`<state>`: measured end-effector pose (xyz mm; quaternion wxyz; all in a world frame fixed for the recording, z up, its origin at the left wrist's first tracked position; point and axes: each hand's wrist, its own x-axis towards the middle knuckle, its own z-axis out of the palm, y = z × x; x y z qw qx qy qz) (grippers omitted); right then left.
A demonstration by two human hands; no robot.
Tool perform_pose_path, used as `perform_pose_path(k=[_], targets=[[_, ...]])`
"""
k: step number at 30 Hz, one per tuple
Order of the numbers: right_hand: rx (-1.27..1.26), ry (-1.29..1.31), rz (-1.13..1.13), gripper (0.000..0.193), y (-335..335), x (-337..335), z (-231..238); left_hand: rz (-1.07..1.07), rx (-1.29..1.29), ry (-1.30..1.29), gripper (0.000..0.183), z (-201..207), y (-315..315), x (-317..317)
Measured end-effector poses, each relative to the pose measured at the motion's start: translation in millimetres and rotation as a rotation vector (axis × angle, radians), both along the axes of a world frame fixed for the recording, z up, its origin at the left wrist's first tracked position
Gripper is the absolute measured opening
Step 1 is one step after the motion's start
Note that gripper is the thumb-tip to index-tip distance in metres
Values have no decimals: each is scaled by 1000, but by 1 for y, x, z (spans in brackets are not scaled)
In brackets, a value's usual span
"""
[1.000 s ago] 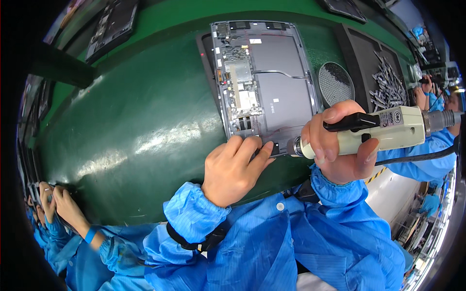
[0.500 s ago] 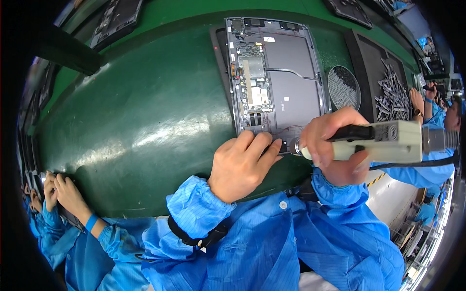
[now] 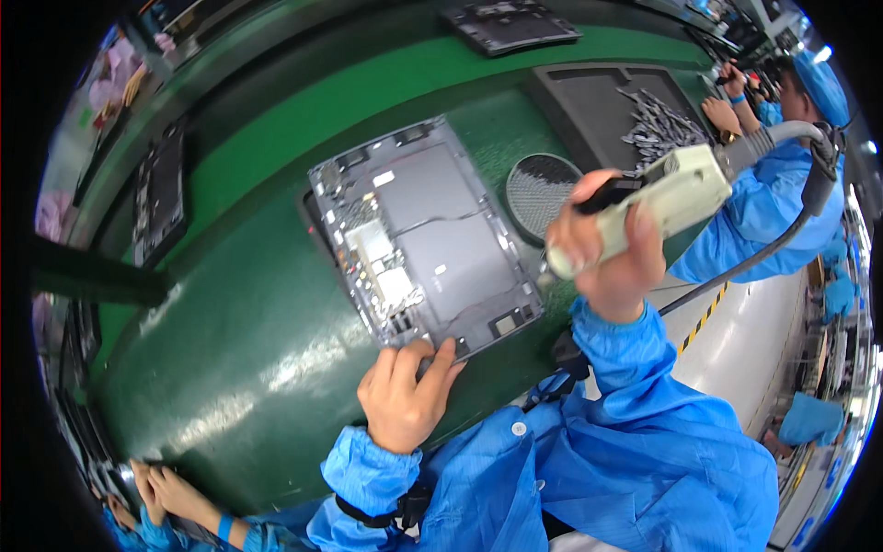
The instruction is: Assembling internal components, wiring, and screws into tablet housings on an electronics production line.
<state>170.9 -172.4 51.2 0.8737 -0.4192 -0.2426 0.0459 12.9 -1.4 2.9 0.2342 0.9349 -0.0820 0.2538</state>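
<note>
An opened tablet-like device (image 3: 460,248) lies at an angle on the green bench, its circuit board (image 3: 375,253) and thin wires exposed. At its near edge my left hand (image 3: 403,396) is closed, with thumb and fingers around a small dark part (image 3: 424,368) that they mostly hide. My right hand (image 3: 621,253), slightly blurred, wraps round a pale electric screwdriver (image 3: 685,193) with a black lever. The screwdriver's front end is over the bench just right of the device, apart from it. Its bit cannot be made out.
Beyond the device's right side stands a round dish (image 3: 538,216) holding small dark screws. A black tray (image 3: 575,115) holds a heap of small grey parts (image 3: 658,129). Other devices (image 3: 510,28) lie farther back. Co-workers' hands (image 3: 179,497) appear at left and right. A cable (image 3: 736,267) trails from the screwdriver.
My right hand has lifted the screwdriver off the device's near edge, uncovering its near right corner. My left hand stays at the edge. The whole view has turned and shifted.
</note>
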Motion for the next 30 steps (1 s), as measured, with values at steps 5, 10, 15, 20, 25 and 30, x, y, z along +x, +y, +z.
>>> perform_pose_path(k=[5,10,15,20,25,30], targets=[[-122,63,-308,32,-25,47,-6,13,7,33,33,1,-1,1],[-237,39,-360,41,-28,55,-16,3,16,45,36,1,-3,6],[-270,28,-366,40,-23,55,-17,5,19,52,38,0,-2,4],[-273,52,-338,39,-23,55,-18,13,20,59,38,-1,-2,3],[-273,27,-356,40,-22,57,-19,9,4,54,38,0,-2,4],[-183,76,-315,30,-22,57,-18,-13,-26,33,38,0,3,3]])
